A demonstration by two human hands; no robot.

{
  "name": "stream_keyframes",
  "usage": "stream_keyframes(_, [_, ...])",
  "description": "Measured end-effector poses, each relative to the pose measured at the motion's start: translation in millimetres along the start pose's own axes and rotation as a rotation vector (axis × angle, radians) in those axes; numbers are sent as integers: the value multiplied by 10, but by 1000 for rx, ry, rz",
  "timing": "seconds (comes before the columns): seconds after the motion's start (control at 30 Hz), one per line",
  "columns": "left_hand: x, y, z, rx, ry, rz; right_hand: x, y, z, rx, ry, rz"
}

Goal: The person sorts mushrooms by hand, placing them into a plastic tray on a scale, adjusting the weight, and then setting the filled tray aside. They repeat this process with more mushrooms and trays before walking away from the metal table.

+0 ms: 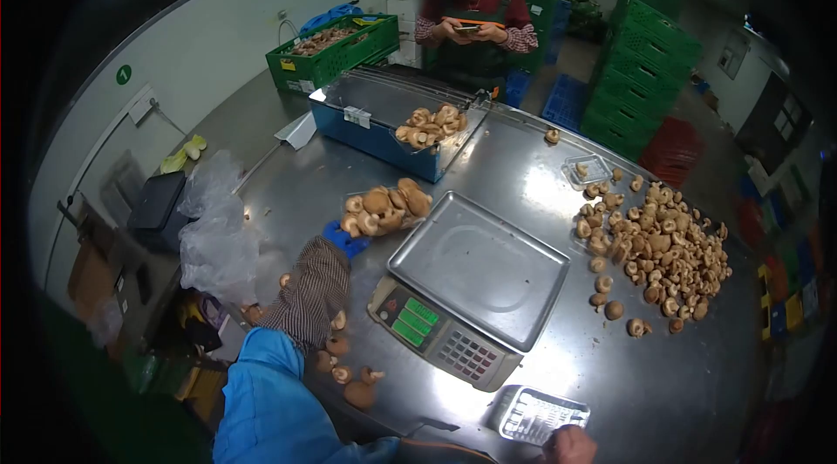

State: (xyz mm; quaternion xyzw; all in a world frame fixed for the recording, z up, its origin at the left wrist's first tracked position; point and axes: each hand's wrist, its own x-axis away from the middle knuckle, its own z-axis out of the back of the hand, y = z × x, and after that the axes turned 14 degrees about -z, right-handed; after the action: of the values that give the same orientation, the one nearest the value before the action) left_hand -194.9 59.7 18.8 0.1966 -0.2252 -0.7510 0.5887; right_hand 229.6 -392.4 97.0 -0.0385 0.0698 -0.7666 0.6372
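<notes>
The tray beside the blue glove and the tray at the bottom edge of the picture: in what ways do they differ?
The upper tray is heaped with mushrooms; the lower tray is empty. The upper tray lies behind the scale, at the gloved left hand; the lower tray lies in front of it, at the bare right hand. Both are small clear plastic trays.

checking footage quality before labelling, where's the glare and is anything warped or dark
Head view: heavy fisheye, corners black; ceiling light glares white off the shiny steel table around the grey weighing scale; the heap of brown mushrooms looks sharp; the right hand is cut off at the bottom edge.
</notes>
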Motion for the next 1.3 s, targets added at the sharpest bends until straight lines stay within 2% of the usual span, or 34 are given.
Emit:
stream_keyframes(0.07, [-128, -74, 144, -10, 42, 209, -126, -77, 93, -110, 182, -89])
stream_keyframes(0.13, [-222, -76, 332, 50, 52, 300, -246, -187, 215, -129, 317, -176])
stream_keyframes(0.2, [-319, -231, 373, 193, 105, 361, -334, -275, 326, -137, 333, -179])
stream_keyframes(0.3, [-645, -858, 212, 407, 192, 380, -423, -399, 366, -122, 345, -178])
stream_keyframes(0.37, [-802, -1174, 106, 376, 174, 367, -465, -472, 366, -112, 342, -187])
stream_keyframes(0.5, [-968, -1208, 27, -99, 70, 306, -516, -602, 332, -91, 327, -221])
stream_keyframes(0.57, [-989, -1266, -15, -201, 61, 321, -530, -638, 327, -92, 304, -241])
stream_keyframes(0.67, [-968, -1344, -93, -161, 114, 389, -566, -711, 349, -89, 301, -261])
stream_keyframes(0.77, [-940, -1408, -158, -54, 267, 471, -565, -663, 319, -84, 326, -238])
stream_keyframes(0.8, [-929, -1427, -179, 23, 384, 505, -582, -668, 343, -93, 337, -231])
stream_keyframes(0.87, [-923, -1401, -193, 245, 653, 527, -620, -638, 388, -108, 356, -225])
stream_keyframes(0.93, [-994, -1298, -190, 520, 771, 490, -583, -538, 377, -110, 334, -240])
stream_keyframes(0.97, [-1031, -1112, -146, 672, 707, 482, -591, -500, 357, -127, 348, -212])
stream_keyframes(1.07, [-735, 343, 94, 1045, 123, 441, -746, -330, 273, -192, 420, -93])
stream_keyframes(1.1, [-456, 858, 7, 1096, -76, 335, -787, -291, 290, -189, 388, -31])
stream_keyframes(1.17, [347, 2068, -228, 1270, -851, 169, -884, -182, 177, -124, 332, 142])
stream_keyframes(1.2, [600, 2575, -270, 1064, -973, 240, -930, -214, 193, -60, 330, 189])
stream_keyframes(1.27, [926, 3060, -543, 1116, -1139, 418, -965, -215, 208, -91, 270, 294])
stream_keyframes(1.3, [967, 3036, -813, 1074, -1135, 295, -941, -171, 168, -115, 194, 304])
